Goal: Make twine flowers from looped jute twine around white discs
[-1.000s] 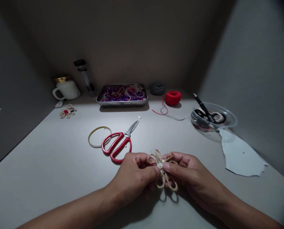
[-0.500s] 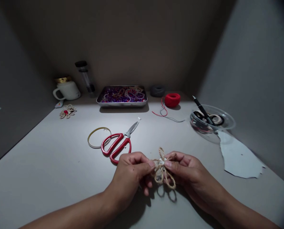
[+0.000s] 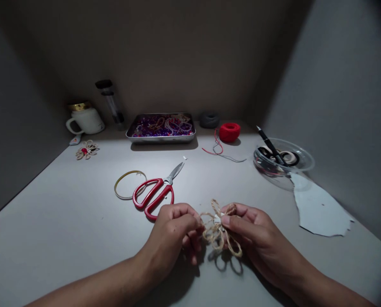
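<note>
The flower [image 3: 216, 234] is rough, fibrous twine. The scissors [image 3: 167, 182] pair glossy red plastic handles with smooth metal blades. The tray [image 3: 161, 140] looks like shiny metal, the bowl [image 3: 307, 161] clear smooth plastic, the card [image 3: 320, 209] matt, the table [image 3: 65, 221] smooth.

A pale, plain tabletop [image 3: 65, 230] stands boxed in on three sides. The back wall [image 3: 177, 55], dim brownish grey, rises behind the surface's far edge. The left wall [image 3: 18, 106] is darker; the right wall [image 3: 344, 94] catches bluish-grey light, shading off towards the far right corner. Light pools brightest mid-surface, leaving the far edge in shadow.
</note>
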### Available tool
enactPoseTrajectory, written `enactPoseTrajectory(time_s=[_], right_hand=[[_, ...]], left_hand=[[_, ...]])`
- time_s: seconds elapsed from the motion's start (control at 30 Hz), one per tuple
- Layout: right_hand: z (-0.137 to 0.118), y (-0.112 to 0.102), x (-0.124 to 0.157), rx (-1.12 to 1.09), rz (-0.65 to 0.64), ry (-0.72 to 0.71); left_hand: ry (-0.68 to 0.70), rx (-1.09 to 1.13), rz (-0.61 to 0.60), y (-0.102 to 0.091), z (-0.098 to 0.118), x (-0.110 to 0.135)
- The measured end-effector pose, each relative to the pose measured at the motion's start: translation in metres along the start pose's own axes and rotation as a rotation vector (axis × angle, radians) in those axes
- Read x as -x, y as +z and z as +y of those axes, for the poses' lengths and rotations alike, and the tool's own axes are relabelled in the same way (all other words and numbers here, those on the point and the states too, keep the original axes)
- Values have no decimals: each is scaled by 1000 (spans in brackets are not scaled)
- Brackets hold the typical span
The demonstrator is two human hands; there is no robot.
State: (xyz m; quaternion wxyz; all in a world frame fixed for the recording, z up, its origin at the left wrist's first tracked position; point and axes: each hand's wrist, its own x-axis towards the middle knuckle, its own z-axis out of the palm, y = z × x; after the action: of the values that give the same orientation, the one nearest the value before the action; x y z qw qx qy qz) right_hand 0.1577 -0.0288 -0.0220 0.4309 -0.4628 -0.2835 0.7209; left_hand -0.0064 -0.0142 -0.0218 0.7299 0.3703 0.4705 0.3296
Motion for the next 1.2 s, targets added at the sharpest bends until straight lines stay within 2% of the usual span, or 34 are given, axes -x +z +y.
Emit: enactPoseTrajectory(time_s=[0.13, 0.23, 0.33, 0.53, 0.7, 0.83, 1.07, 1.2], right_hand=[[1, -1, 2, 101, -10, -40], [1, 0, 4, 242, -13, -55], [1, 0, 4, 296, -29, -43], [0, -2, 3, 264, -48, -41], [1, -2, 1, 145, -18, -43], [1, -2, 1, 141, -42, -43], [0, -3, 1, 118, -44, -50], [0, -1, 2, 181, -42, -51]], left_hand=[[20, -139, -79, 3, 7, 3], [1, -213, -51, 7, 11, 4], [1, -193, -6, 9, 9, 3], [17, -190, -16, 8, 8, 4], [-21, -291, -136, 9, 11, 6], [-57, -348, -92, 9, 10, 4], [-53, -308, -108, 8, 13, 4], [-43, -317, -89, 8, 12, 5]])
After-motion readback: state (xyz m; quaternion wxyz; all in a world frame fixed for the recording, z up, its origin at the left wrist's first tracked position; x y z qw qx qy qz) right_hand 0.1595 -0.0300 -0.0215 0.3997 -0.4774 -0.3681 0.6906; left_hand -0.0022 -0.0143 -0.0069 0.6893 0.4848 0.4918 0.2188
